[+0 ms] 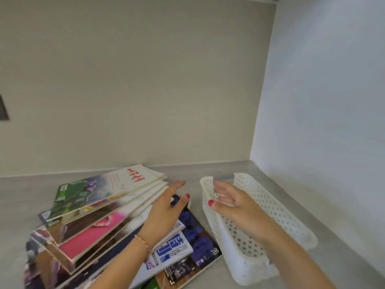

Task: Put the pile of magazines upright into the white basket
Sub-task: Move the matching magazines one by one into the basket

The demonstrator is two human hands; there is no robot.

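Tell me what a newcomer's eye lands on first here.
First, the slumped pile of magazines at lower left on the grey counter, a pink cover bright in its middle. Next, the empty white basket to its right, near the wall. Between them hover the left hand and right hand, open, nails red.

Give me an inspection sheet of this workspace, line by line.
Surface: grey countertop in a wall corner.
Job's things: magazines in a slumped, fanned pile, lying flat; white basket to their right, no magazines in it.
Clutter: nothing seen.
Grippers: left hand open over the pile; right hand open over the basket, holding nothing.
Cables: nothing seen.
Surroundings: beige wall behind, white wall to the right.
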